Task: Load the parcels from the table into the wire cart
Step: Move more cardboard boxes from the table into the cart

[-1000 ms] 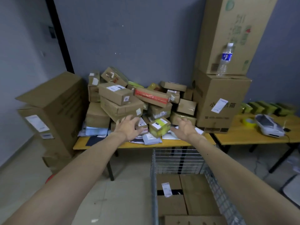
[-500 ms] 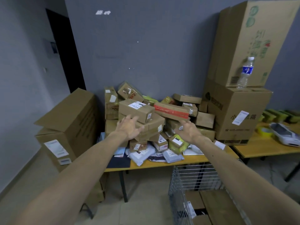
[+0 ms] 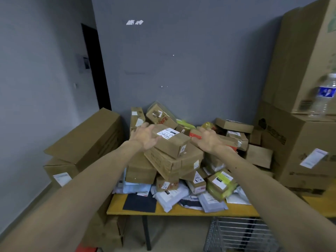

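A heap of brown cardboard parcels and grey mailer bags covers the yellow table [image 3: 181, 210]. Topmost lies a brown box with a white label [image 3: 172, 144]. My left hand [image 3: 145, 137] is at that box's left end, fingers spread and thumb against it. My right hand [image 3: 209, 140] hovers at its right end with fingers spread, over a red-taped box [image 3: 195, 133]; I cannot tell whether it touches. Neither hand holds anything. The wire cart [image 3: 236, 233] stands on the floor below the table's front edge, at the lower right.
Big cartons [image 3: 300, 151] are stacked at the right with a water bottle [image 3: 325, 95] on them. More large cartons [image 3: 87, 140] lean at the table's left. A yellow-green parcel [image 3: 221, 186] lies near the front edge. The grey wall is right behind the heap.
Both hands have risen from the low front parcels to the two ends of the topmost labelled box. The view has lifted and come closer to the table.
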